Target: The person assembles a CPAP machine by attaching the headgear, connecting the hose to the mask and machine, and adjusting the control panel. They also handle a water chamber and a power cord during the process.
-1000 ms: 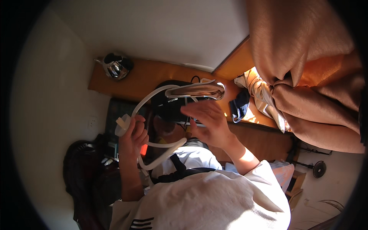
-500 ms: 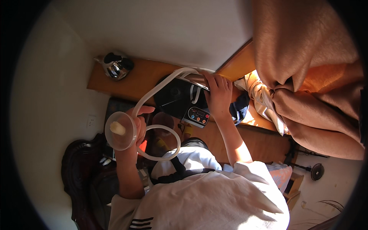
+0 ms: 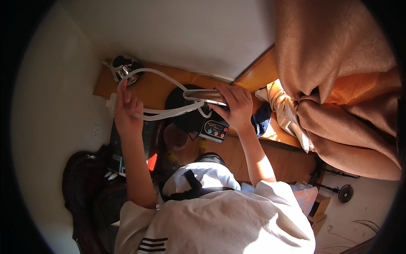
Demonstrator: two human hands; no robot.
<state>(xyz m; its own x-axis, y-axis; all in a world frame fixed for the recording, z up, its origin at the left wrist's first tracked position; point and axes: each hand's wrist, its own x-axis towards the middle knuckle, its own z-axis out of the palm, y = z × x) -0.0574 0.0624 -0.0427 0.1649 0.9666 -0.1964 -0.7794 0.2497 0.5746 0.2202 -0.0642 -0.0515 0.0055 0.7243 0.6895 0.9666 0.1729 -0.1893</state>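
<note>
My left hand [image 3: 128,112] is raised near the silver kettle, its index finger stretched up and the other fingers curled around a white flexible hose [image 3: 163,80]. A pale plastic piece [image 3: 111,103] shows only in part behind this hand. The hose loops across to a shiny metal piece [image 3: 205,95], whose exact kind I cannot tell. My right hand [image 3: 237,106] grips the right end of that piece, fingers over the top and thumb below. Under it sits a black electric appliance [image 3: 179,114] with a panel of coloured buttons [image 3: 215,130].
The silver kettle [image 3: 122,70] stands at the left end of the wooden ledge [image 3: 158,91] along the wall. Brown curtain fabric [image 3: 338,106] hangs on the right. A dark carved chair [image 3: 80,182] is at the lower left, near a wall socket [image 3: 96,131].
My left hand has moved up and to the left with the hose, and the clear cup-shaped end has turned behind it. The metal piece has shifted slightly left and down, in my right hand.
</note>
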